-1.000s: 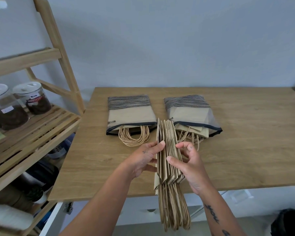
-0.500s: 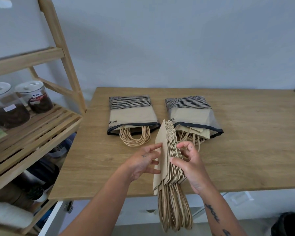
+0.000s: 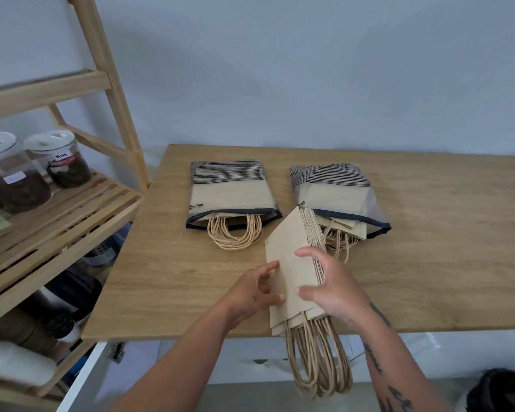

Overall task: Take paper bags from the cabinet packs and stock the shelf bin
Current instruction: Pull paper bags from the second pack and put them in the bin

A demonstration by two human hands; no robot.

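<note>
A stack of folded brown paper bags (image 3: 292, 257) leans tilted to the left at the wooden table's (image 3: 428, 263) front edge. Its twine handles (image 3: 318, 361) hang down past the edge. My right hand (image 3: 330, 286) grips the stack from the right, thumb on the flat front bag. My left hand (image 3: 256, 289) touches the stack's left edge with loosely curled fingers. Behind lie two striped plastic packs: the left pack (image 3: 229, 194) with handles sticking out, the right pack (image 3: 333, 194) with bags partly pulled out.
A wooden ladder shelf (image 3: 72, 209) stands to the left, with two lidded jars (image 3: 57, 162) on a slatted board. Dark items sit on its lower level. A dark bin (image 3: 500, 391) shows at the lower right. A white drawer front lies under the table.
The stack has tipped from standing on edge to leaning left, showing the flat face of the front bag. My right thumb has moved onto that face; my left hand has dropped lower.
</note>
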